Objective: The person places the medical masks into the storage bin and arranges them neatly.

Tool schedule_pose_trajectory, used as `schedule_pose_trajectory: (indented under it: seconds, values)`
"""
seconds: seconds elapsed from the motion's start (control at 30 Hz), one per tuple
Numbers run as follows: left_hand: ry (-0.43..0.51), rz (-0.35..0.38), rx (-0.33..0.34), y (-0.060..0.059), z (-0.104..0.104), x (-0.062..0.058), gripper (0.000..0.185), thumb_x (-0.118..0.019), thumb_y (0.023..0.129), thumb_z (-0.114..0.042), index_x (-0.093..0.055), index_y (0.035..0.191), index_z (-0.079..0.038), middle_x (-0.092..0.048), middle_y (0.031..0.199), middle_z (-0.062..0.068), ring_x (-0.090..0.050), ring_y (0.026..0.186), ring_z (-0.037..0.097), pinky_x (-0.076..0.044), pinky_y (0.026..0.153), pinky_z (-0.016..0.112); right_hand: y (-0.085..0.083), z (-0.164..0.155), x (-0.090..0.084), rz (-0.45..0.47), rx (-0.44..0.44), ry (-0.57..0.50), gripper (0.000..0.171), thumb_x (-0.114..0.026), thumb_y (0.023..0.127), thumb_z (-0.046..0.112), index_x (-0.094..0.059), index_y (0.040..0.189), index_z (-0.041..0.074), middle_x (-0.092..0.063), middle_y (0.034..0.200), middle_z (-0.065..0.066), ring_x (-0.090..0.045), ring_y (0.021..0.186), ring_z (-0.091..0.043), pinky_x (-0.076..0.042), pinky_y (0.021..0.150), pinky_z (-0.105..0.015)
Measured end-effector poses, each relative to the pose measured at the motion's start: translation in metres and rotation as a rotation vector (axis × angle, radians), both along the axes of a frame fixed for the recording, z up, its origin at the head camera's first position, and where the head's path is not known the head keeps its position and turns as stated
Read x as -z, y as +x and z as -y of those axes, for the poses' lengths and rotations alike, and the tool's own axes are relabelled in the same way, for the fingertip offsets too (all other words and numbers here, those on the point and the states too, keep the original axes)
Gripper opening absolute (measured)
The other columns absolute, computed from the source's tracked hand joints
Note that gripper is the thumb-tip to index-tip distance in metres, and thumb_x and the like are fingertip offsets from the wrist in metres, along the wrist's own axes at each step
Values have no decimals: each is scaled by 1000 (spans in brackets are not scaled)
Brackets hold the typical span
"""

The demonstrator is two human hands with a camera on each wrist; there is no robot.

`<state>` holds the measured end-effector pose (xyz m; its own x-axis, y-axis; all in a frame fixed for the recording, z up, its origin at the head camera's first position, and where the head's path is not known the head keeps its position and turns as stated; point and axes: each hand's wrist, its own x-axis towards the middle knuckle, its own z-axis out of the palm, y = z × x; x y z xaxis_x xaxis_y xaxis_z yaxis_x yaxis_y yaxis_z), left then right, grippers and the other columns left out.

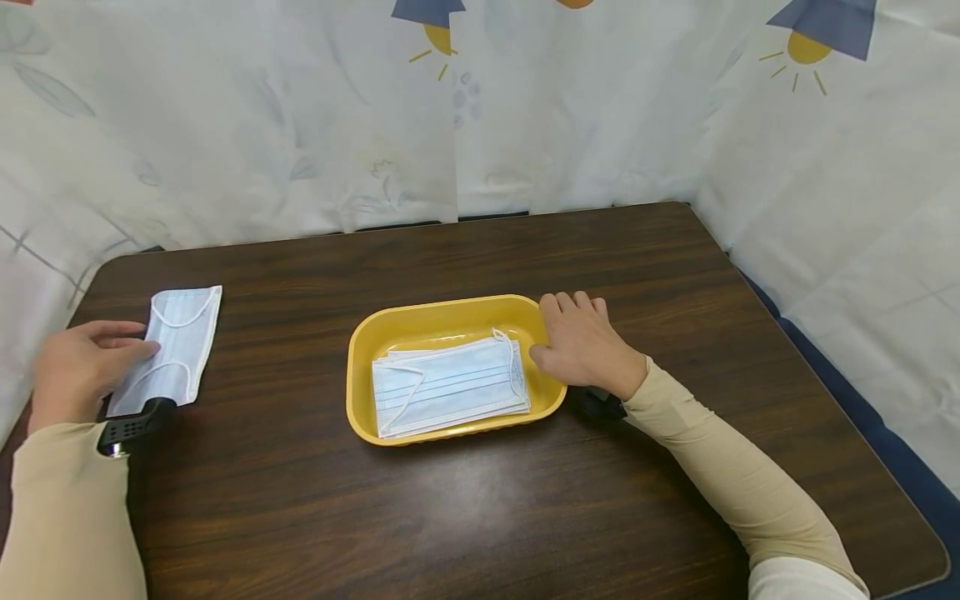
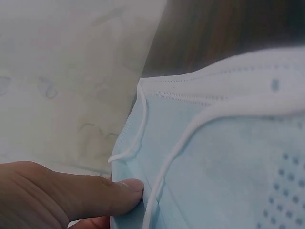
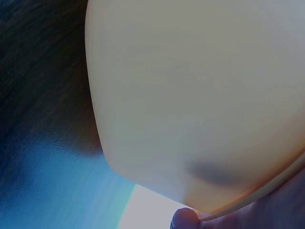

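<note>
left sleeve: the beige sleeve (image 1: pixel 67 517) fills the 7 o'clock corner of the head view, nearest the camera, with a black wrist camera (image 1: pixel 133 425) at its cuff.
left hand: the left hand (image 1: pixel 78 371) lies on the desk (image 1: pixel 480 517) at 9 o'clock; its fingertips (image 2: pixel 126 191) pinch the near long edge of the loose mask (image 1: pixel 176 346), fingers curled onto it.
right hand: the right hand (image 1: pixel 581 346) rests with near-straight fingers on the 3 o'clock rim of the yellow tray (image 1: pixel 360 350), steadying it, not gripping; a fingertip (image 3: pixel 183 219) shows under the rim in the right wrist view.
risk, slip: the pinch takes only the edge of a thin, limp mask, so it could slide free or fold if lifted.
risk, loop: the white ear loop (image 2: pixel 176 148) lies loose beside the fingertips and could snag or drag.
risk, tray: the light tray could skid or tip if the right hand leans on its rim.
risk, stack: the masks in the tray (image 1: pixel 450 387) sit slightly askew, so the pile may shift.
loose mask, look: pale blue, pleated, white-bordered, flat, long axis running 6 to 12 o'clock, well apart from the tray.
</note>
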<state>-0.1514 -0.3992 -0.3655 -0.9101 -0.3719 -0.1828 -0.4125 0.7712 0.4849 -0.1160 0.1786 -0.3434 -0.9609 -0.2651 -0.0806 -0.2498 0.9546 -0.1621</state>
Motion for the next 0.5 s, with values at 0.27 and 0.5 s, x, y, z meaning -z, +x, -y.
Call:
schedule_pose_trajectory:
  seconds: [0.27,0.5]
  values:
    - [-64,-92,74,1,2,-3,50,-64,98,-30,-58,132,6,-62,73,-11,-47,71,4,-37,61,27,1,-1,0,-9,-2,-9,29,-53,89,30,-48,106,7,-49,90,-7,-39,87,-30,-25,79,-42]
    - [-31,-78,35,2,-3,-3,62,-63,99,-28,-45,145,9,-60,125,33,-55,105,42,-43,74,40,1,-1,1,-14,-4,-16,28,-53,88,29,-48,105,7,-48,89,-7,-39,86,-29,-24,79,-42]
